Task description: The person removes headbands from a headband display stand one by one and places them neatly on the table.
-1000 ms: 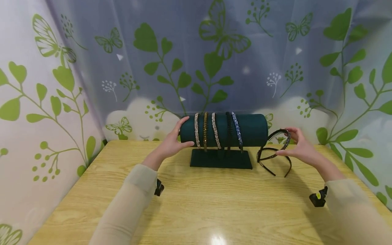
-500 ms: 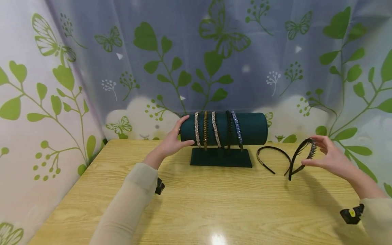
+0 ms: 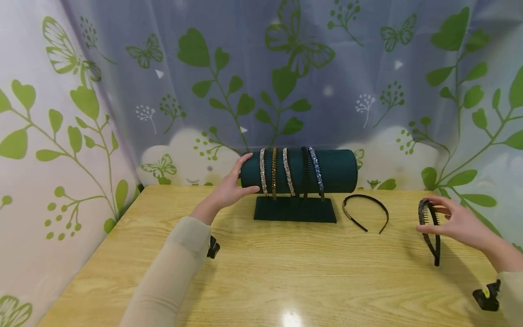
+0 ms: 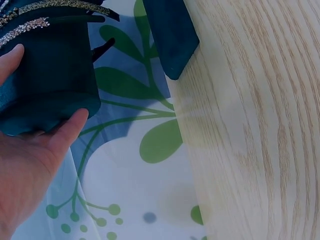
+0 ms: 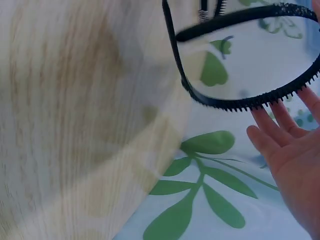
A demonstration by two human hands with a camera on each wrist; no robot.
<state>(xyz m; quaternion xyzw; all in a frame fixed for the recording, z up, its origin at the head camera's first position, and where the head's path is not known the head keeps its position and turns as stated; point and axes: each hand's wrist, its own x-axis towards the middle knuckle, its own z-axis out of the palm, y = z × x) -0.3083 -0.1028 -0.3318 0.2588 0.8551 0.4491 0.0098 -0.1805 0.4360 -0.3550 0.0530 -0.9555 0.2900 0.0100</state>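
A dark green padded headband stand [image 3: 340, 170] carries several headbands on its roll: silver glitter, a gold one [image 3: 274, 170], black and a blue sparkly one [image 3: 316, 171]. My left hand [image 3: 229, 190] grips the roll's left end, thumb in front; the left wrist view shows fingers and thumb around that end [image 4: 55, 112]. Off to the right, my right hand [image 3: 467, 225] holds a black toothed headband [image 3: 437, 250] with dark glitter, its ends hanging down above the table. In the right wrist view, fingertips touch the toothed band [image 5: 225, 104].
Another black headband [image 3: 366, 197] lies on the wooden table [image 3: 261, 272] just right of the stand's base [image 3: 295, 215]. A leaf-and-butterfly curtain [image 3: 245, 68] hangs behind and along both sides of the table.
My right hand has carried the black headband rightward, away from the stand and the headband lying on the table, and turned it. My left hand has stayed at the roll's end.
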